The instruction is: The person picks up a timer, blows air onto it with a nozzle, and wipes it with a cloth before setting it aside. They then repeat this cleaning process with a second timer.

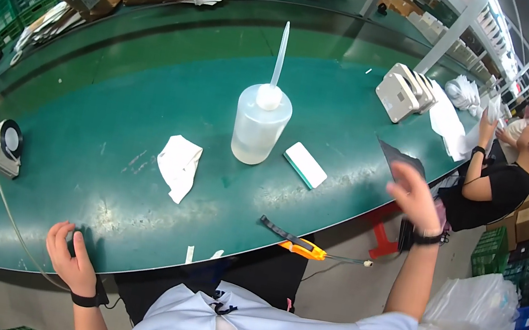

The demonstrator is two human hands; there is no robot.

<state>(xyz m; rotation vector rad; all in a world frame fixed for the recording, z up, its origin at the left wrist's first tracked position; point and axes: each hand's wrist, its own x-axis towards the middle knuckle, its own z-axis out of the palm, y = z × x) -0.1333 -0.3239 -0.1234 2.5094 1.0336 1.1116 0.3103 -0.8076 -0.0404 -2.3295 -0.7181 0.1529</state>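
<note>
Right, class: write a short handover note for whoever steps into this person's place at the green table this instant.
Left hand: empty, resting on the near edge of the green table.
Right hand: raised off the table's right end, fingers pinching a dark flat sheet.
On the table: squeeze bottle mid-table, white block right of it, crumpled white cloth left of it.
Done: sheet picked up.
Left: cloth, bottle and block lie untouched.

right hand (415, 198) gripping dark sheet (399, 161), left hand (71, 260) on green table (150, 97)
</note>
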